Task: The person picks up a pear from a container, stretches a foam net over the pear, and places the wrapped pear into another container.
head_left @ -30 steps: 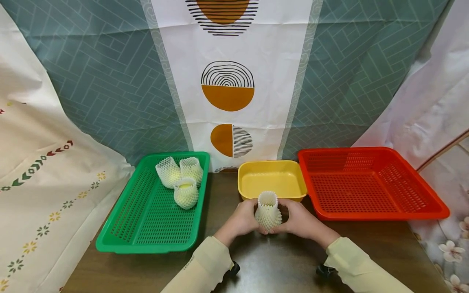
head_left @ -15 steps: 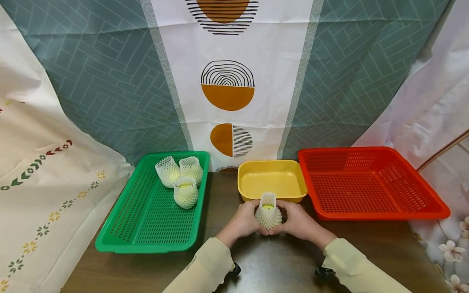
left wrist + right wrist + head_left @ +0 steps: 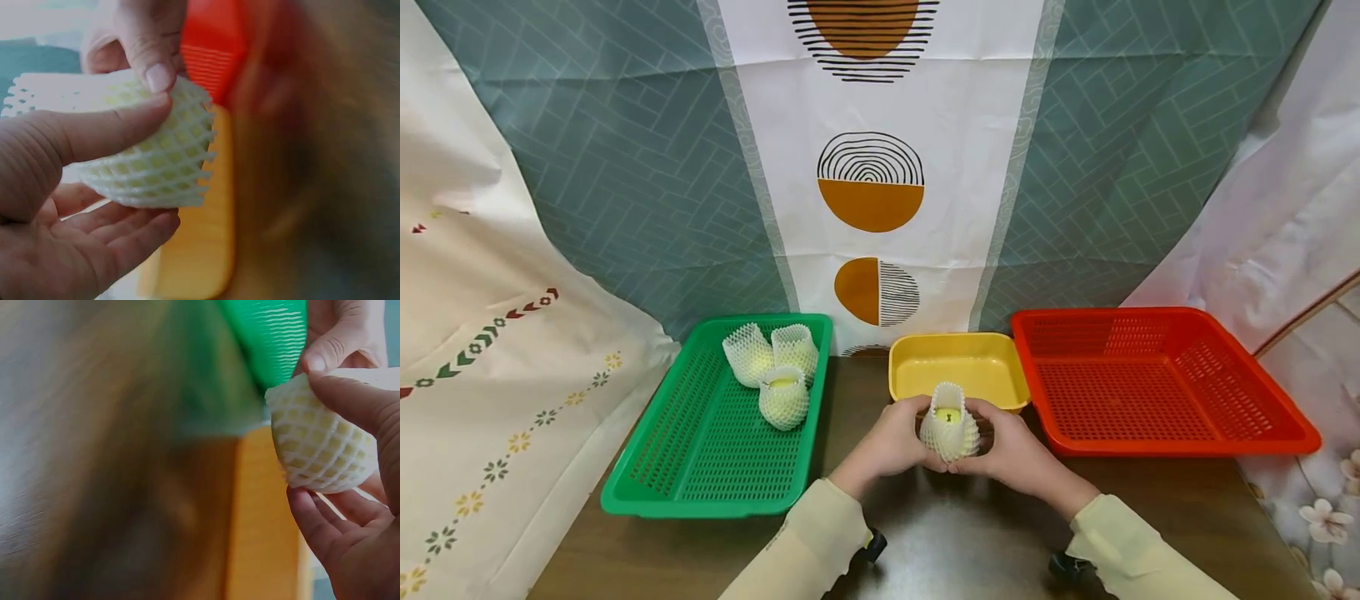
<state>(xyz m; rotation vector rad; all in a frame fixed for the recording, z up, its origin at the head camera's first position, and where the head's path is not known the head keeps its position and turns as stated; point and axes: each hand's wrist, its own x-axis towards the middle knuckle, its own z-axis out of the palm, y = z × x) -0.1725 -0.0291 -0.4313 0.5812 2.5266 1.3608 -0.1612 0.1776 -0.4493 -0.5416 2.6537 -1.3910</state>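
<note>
Between both hands, in front of the yellow bin, is a round yellow-green fruit (image 3: 949,415) in a white foam net sleeve (image 3: 150,162). In the head view its top, with a dark mark at the middle, shows through the sleeve's open upper end. My left hand (image 3: 895,439) grips it from the left, thumb on the near side and fingers around the far side. From the right, my right hand (image 3: 1009,446) grips the same fruit, its thumb close to the left thumb. In the right wrist view the netting (image 3: 322,440) stretches over the fruit between thumb and fingers.
A green basket (image 3: 700,508) on the left holds three more fruits in net sleeves (image 3: 783,398). The yellow bin (image 3: 958,371) stands behind the hands, touching a red basket (image 3: 1150,400) on the right. Below is a dark wooden table (image 3: 970,550); patterned cloths hang around it.
The hands have raised the netted fruit slightly and tipped its sleeve opening toward the head camera, so the yellow top shows. The head view has shifted a little. Baskets and other fruits stay put.
</note>
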